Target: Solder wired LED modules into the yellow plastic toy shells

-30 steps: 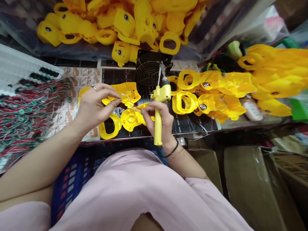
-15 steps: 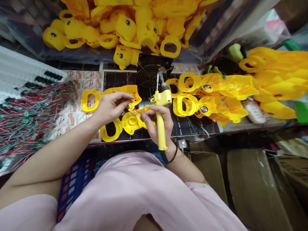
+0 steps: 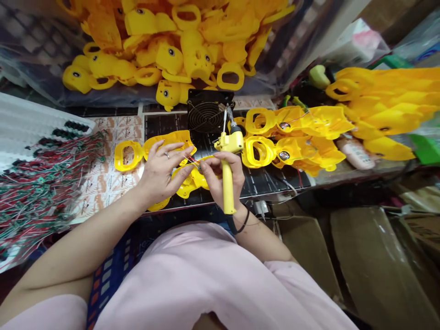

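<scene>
My right hand (image 3: pixel 213 182) is wrapped around a yellow soldering gun (image 3: pixel 228 188), whose metal tip points up and away from me. Its thumb and forefinger also pinch a small circuit board (image 3: pixel 200 168) with thin red and white wires. From the left, my left hand (image 3: pixel 158 173) reaches in with its fingertips closed on those wires (image 3: pixel 191 160). Below the hands lies a yellow plastic shell half (image 3: pixel 185 185), partly covered by my left hand. Another shell half (image 3: pixel 170 137) lies just behind, with a ring-shaped end (image 3: pixel 128 156) at its left.
A black fan (image 3: pixel 206 114) stands behind the soldering gun. Wired yellow shells (image 3: pixel 309 151) are stacked to the right, near a pale remote-like object (image 3: pixel 355 153). Wired circuit boards (image 3: pixel 58 192) pile up at left. A heap of duck-like shells (image 3: pixel 172 59) fills the back.
My left hand has turned flatter, its fingers stretching right over the wires towards my right fingertips. The soldering gun stays in my right hand. The view has shifted slightly.
</scene>
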`<state>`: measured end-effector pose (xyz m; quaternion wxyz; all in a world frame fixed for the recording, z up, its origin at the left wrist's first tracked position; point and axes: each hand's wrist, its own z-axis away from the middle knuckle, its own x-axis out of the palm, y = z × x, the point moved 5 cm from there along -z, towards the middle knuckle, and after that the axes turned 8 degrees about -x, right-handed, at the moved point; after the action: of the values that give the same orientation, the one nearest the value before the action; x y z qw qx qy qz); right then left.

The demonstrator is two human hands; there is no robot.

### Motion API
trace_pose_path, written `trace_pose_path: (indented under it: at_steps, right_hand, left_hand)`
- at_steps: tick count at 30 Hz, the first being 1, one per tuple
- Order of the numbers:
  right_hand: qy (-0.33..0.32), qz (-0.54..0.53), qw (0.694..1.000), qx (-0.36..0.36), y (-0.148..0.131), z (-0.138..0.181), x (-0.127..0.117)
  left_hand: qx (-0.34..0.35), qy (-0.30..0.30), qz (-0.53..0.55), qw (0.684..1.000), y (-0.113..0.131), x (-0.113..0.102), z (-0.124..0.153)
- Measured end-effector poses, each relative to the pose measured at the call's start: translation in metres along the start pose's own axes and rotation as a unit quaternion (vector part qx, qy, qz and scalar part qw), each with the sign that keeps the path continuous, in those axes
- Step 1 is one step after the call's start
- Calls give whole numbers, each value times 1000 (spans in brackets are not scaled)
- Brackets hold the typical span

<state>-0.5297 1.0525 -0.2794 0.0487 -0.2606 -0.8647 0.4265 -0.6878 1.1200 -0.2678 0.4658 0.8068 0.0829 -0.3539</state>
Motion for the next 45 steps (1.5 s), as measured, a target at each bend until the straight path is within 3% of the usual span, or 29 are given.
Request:
trace_pose_path:
  at_steps: [3,6,11,15,16,18,20,22,27,37,39,42,45]
  right_hand:
    - [9,0,1000,3,-1,1,1]
    - [18,-21,1000,-1,-1,2,2]
    - [5,-12,999,-33,-6,-1,1]
    - [9,5,995,-101,-17,-9,-16]
    - [14,9,993,-118,-19,-10,-23]
    - [10,22,990,-136,-22,-13,-35]
    - [-21,38,990,-136,-21,-14,-42]
    - [-68,55,987,-133,-19,-13,-43]
    - [-133,90,974,-157,-19,-10,-38]
    - [-100,106,973,-176,-22,-12,-34]
    - [-103,130,966,-196,-25,-14,-39]
    - [-131,165,952,-222,-33,-16,-59]
    - [-116,201,951,-206,-43,-17,-94]
  left_hand:
    - [-20,24,36,999,5,2,-3]
    - [-69,17,155,985,6,6,-8]
    - [-172,-29,343,923,6,13,-19]
    - [-211,13,416,885,9,-7,-29]
    - [-206,12,410,889,11,-13,-31]
    - [-194,-46,369,908,15,-14,-31]
    - [-185,-130,305,925,16,-5,-25]
    - [-176,-172,248,937,15,8,-17]
    - [-164,-173,168,957,14,25,-10]
    - [-180,-132,183,957,11,24,-12]
    - [-152,-115,134,972,11,24,-12]
    - [-65,-85,-23,994,11,26,-12]
    - [14,-63,-146,987,12,32,-12]
